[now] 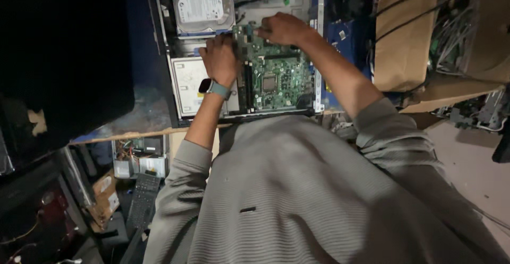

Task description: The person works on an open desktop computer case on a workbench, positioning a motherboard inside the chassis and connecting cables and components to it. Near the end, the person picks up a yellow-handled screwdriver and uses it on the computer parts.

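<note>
An open desktop computer case (163,41) lies flat on the bench in front of me. Inside it a green motherboard (276,78) fills the right half, a silver hard drive (202,9) sits at the top left, and a pale metal drive bay (186,83) lies below it. My left hand (219,59), a watch on its wrist, rests on the board's left edge beside the bay, fingers curled downward. My right hand (284,28) reaches to the board's upper edge, its fingers pinched on a small part there; what they hold is hidden.
A worn bench top (133,115) carries the case. Cardboard boxes (404,41) with cables and parts stand at the right. Below the bench at the left lie another opened unit (139,158), a keyboard (142,200) and a box. A dark mass fills the upper left.
</note>
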